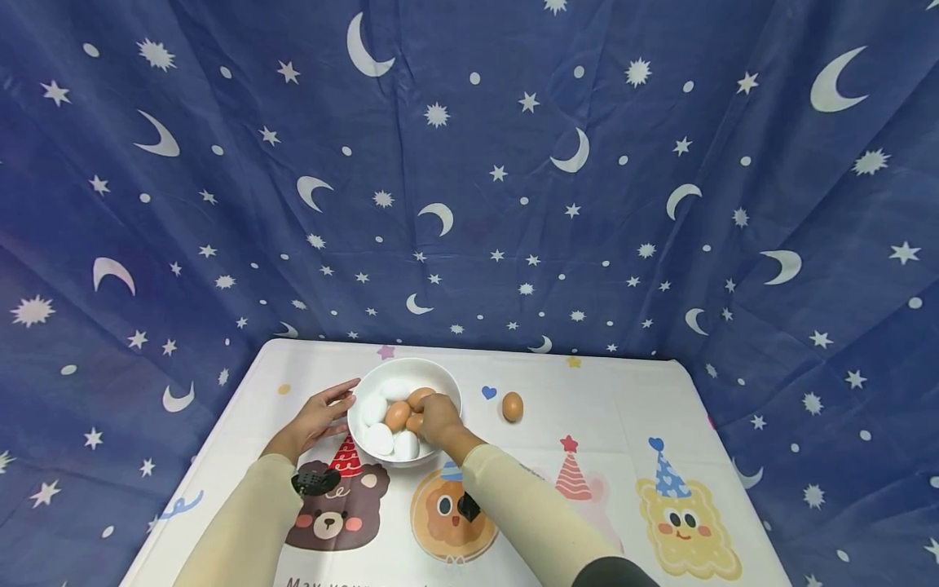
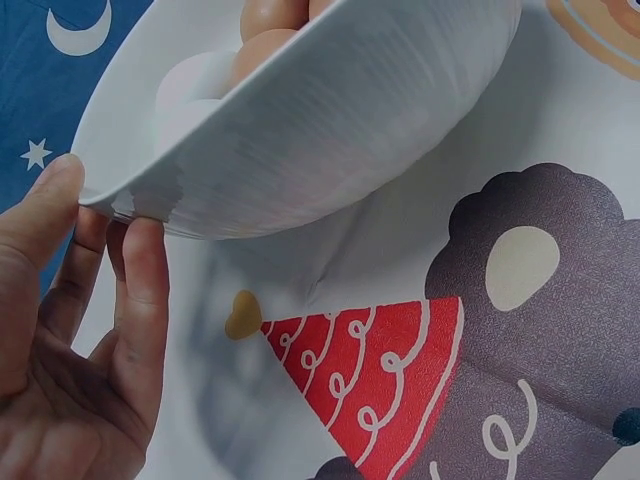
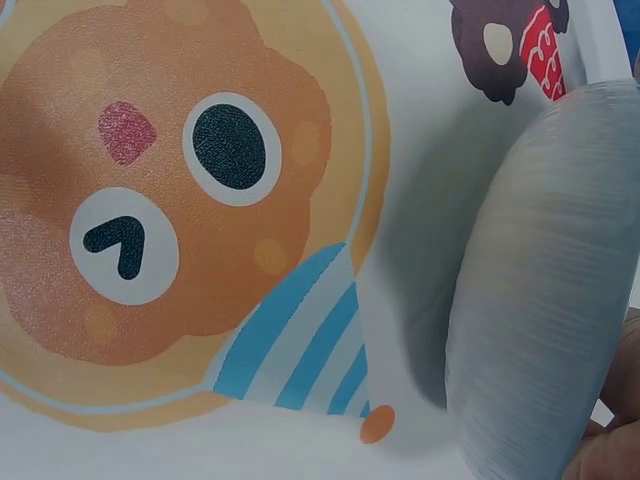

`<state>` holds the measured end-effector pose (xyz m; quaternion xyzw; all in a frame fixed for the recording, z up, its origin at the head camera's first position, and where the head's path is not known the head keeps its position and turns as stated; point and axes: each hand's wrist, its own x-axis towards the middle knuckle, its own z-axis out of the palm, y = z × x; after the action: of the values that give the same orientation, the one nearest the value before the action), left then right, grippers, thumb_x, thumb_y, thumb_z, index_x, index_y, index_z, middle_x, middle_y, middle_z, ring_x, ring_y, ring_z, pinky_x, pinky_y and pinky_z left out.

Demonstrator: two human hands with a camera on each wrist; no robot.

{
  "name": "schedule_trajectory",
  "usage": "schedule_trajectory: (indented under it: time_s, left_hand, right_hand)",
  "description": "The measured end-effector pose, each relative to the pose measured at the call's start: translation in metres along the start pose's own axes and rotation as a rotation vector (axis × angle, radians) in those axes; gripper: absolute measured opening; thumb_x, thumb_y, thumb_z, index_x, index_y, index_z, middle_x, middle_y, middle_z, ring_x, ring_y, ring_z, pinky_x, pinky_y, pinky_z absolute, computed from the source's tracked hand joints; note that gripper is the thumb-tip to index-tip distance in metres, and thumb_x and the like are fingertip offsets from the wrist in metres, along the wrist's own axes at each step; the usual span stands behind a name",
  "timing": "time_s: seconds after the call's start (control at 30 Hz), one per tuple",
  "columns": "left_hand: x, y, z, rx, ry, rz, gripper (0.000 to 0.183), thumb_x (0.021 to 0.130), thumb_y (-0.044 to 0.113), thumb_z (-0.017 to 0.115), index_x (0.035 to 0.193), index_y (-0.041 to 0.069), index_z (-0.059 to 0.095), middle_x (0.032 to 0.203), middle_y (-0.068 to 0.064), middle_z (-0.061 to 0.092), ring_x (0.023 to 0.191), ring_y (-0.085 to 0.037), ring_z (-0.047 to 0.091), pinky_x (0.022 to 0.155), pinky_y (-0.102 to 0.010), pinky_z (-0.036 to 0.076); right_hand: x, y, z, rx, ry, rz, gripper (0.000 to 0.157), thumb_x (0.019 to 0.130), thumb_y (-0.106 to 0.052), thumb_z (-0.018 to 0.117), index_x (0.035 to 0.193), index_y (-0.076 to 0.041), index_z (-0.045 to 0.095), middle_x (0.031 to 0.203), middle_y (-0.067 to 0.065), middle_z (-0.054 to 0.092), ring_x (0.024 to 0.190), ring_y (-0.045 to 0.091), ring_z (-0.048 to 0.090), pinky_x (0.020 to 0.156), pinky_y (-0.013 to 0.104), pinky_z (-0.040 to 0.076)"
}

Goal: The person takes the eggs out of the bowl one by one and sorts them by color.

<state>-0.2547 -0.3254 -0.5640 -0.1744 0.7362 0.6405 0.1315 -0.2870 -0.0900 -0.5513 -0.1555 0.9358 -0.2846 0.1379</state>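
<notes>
A white bowl (image 1: 405, 463) stands at the left of the table, with several white eggs (image 1: 379, 439) and brown eggs (image 1: 398, 416) in it. My left hand (image 1: 317, 422) touches the bowl's left side with fingers spread; the left wrist view has its fingertips at the rim. Reaching in over the bowl's right side, my right hand (image 1: 442, 420) has its fingers curled at a brown egg (image 1: 421, 398); the fingertips are partly hidden. Only a bit of this hand (image 3: 605, 420) shows past the bowl wall (image 3: 540, 280) in the right wrist view.
One more brown egg (image 1: 512, 407) lies on the table to the right of the bowl. A white cloth (image 1: 616, 432) with cartoon prints covers the table. Behind it hangs a dark blue curtain (image 1: 484, 204) with moons and stars.
</notes>
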Motion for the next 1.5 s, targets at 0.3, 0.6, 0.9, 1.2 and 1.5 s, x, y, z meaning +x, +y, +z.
schedule_trajectory:
  time_s: [0.3,0.6,0.9,1.2,1.5]
  left_hand:
    - [0.0012,-0.0009,-0.0006,0.005,-0.004,0.007,0.052,0.103,0.026,0.052,0.153,0.021,0.037,0.138,-0.01,0.039,0.127,-0.032,0.051,0.086,-0.029,0.059]
    - [-0.0009,-0.0001,-0.0006,0.014,-0.004,0.001,0.053,0.103,0.026,0.053,0.153,0.021,0.037,0.139,-0.01,0.039,0.121,-0.026,0.055,0.085,-0.028,0.059]
    - [-0.0014,0.0003,-0.0003,0.019,-0.001,-0.001,0.053,0.103,0.026,0.053,0.153,0.021,0.037,0.14,-0.011,0.039,0.121,-0.026,0.055,0.083,-0.027,0.06]
    - [-0.0031,-0.0002,0.0002,0.031,-0.001,-0.003,0.053,0.103,0.027,0.053,0.153,0.02,0.037,0.14,-0.011,0.038,0.127,-0.032,0.051,0.084,-0.027,0.06]
    - [-0.0023,0.0003,0.0002,0.033,0.002,-0.006,0.054,0.102,0.027,0.054,0.153,0.022,0.037,0.139,-0.011,0.038,0.127,-0.032,0.052,0.084,-0.027,0.059]
  right_hand:
    - [0.0003,0.0008,0.0,-0.023,0.012,-0.021,0.041,0.072,0.004,0.079,0.112,-0.005,0.072,0.109,0.008,0.07,0.107,0.023,0.062,0.095,0.033,0.053]
    - [0.0011,0.0012,0.0004,-0.053,-0.006,-0.02,0.035,0.075,0.0,0.078,0.109,-0.008,0.074,0.107,0.004,0.07,0.104,0.02,0.062,0.093,0.031,0.053]
    - [0.002,0.003,-0.002,-0.006,-0.018,-0.016,0.038,0.071,0.001,0.081,0.107,-0.009,0.074,0.106,0.003,0.071,0.1,0.017,0.061,0.089,0.028,0.055]
    - [0.0016,0.0047,-0.0028,0.065,-0.012,-0.053,0.033,0.075,0.0,0.081,0.107,-0.007,0.075,0.105,0.003,0.073,0.102,0.017,0.063,0.092,0.026,0.054]
    - [0.0024,0.0083,-0.006,0.105,-0.012,-0.111,0.033,0.077,-0.006,0.082,0.109,-0.007,0.074,0.1,0.002,0.072,0.087,0.012,0.06,0.081,0.022,0.053]
